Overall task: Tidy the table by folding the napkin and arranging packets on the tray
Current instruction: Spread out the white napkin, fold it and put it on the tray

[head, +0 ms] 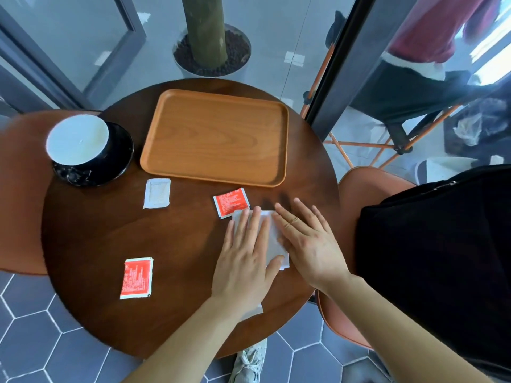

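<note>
A white napkin (272, 239) lies folded on the round wooden table, right of centre. My left hand (246, 261) and my right hand (307, 241) both press flat on it with fingers spread, hiding most of it. One red packet (231, 201) touches the napkin's far-left corner. A second red packet (137, 277) lies near the front left. A white packet (156, 193) lies in front of the tray's left corner. The wooden tray (215, 136) sits at the back with nothing in it.
A white cup on a black saucer (83, 145) stands at the table's left edge. Orange chairs flank the table (96, 244) left and right; a black bag (442, 258) rests on the right one. A potted trunk stands behind the tray.
</note>
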{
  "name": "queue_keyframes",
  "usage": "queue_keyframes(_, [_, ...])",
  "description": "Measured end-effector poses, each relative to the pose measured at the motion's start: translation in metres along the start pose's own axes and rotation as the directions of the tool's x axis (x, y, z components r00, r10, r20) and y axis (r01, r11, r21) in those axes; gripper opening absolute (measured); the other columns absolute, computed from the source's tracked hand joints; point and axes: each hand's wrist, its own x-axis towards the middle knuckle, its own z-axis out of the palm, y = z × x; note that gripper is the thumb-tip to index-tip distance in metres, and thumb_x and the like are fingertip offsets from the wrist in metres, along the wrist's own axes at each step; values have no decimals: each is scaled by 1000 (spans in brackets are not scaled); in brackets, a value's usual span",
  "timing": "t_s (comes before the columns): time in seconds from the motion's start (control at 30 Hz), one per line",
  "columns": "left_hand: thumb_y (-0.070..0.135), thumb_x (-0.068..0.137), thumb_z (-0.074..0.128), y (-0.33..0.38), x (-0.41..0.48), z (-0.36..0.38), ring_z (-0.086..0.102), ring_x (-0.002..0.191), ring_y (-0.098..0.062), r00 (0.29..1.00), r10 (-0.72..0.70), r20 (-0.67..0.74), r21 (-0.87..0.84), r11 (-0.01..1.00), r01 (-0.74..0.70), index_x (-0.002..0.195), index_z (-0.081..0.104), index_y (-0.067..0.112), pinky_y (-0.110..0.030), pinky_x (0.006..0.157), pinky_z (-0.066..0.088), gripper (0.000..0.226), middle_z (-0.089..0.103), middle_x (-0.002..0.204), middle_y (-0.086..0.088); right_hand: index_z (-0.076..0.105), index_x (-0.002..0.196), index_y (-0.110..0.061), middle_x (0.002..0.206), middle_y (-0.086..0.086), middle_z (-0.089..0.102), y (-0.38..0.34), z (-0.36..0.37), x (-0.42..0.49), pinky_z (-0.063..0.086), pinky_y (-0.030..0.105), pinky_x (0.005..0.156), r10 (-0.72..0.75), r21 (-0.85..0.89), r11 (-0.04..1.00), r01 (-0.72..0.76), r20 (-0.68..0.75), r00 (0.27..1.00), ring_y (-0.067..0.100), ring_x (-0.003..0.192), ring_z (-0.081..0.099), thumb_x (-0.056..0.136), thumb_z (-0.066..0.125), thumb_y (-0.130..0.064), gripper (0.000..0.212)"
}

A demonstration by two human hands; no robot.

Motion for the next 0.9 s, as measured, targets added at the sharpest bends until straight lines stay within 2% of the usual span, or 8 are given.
queue_keyframes(0.1, [66,98,10,-11,-5,-2,3,155,-28,999,-29,-30,-11,1000,29,159,9,12,-48,124,16,82,3,168,-12,35,155,-23,164,-11,26,4,2,2,23,52,122,-21,-60,998,22,20,1000,23,155,15,107,33,-38,50])
queue_keyframes(0.2, [69,96,4,-19,-9,4,-6,154,-29,999,-20,31,55,998,18,158,-2,8,-48,125,12,87,-9,166,-14,26,158,-24,166,-9,20,7,10,-2,19,53,123,-49,-115,992,51,19,999,25,155,12,108,30,-39,52])
queue_keyframes(0.37, [68,95,1,-19,-5,0,-8,154,-32,999,-32,30,62,998,30,158,-3,8,-52,124,11,87,-10,166,-16,23,158,-24,167,-9,20,7,11,-2,20,53,122,-30,-115,993,32,20,999,25,155,11,109,28,-40,53])
queue_keyframes(0.53, [63,101,18,-21,-15,5,-2,155,-33,981,190,41,106,975,-194,158,5,8,-55,121,20,81,0,167,-17,24,158,-22,167,-7,19,10,9,-1,22,54,121,-56,-180,982,64,47,997,27,155,12,108,30,-40,54])
queue_keyframes(0.73, [69,97,9,-22,-16,4,-14,153,-34,967,204,153,125,967,-224,158,-6,11,-55,123,10,86,-13,166,-16,24,158,-21,167,-6,20,6,3,-1,22,54,122,-48,-172,983,61,77,996,29,154,16,108,30,-40,55])
queue_keyframes(0.8, [66,98,9,-17,-20,-6,-12,154,-30,981,155,117,17,987,-158,159,6,15,-53,123,12,80,-8,167,-12,27,157,-20,166,-5,23,3,-4,0,23,53,122,-49,-157,985,64,101,994,28,153,19,107,29,-40,54])
queue_keyframes(0.83, [62,100,18,-15,-23,-12,-4,155,-30,993,90,71,-82,993,-84,158,18,17,-51,122,19,73,1,168,-12,30,157,-19,165,-4,26,1,-7,2,22,52,122,-50,-152,986,66,107,993,28,153,21,107,28,-41,54])
queue_keyframes(0.9, [45,98,51,-13,-31,-20,29,147,-32,993,-101,-61,-268,960,81,147,42,16,-42,112,41,57,32,159,-15,36,154,-17,161,-2,34,-2,-13,7,23,49,123,-55,-124,990,68,105,993,28,151,28,105,32,-39,54])
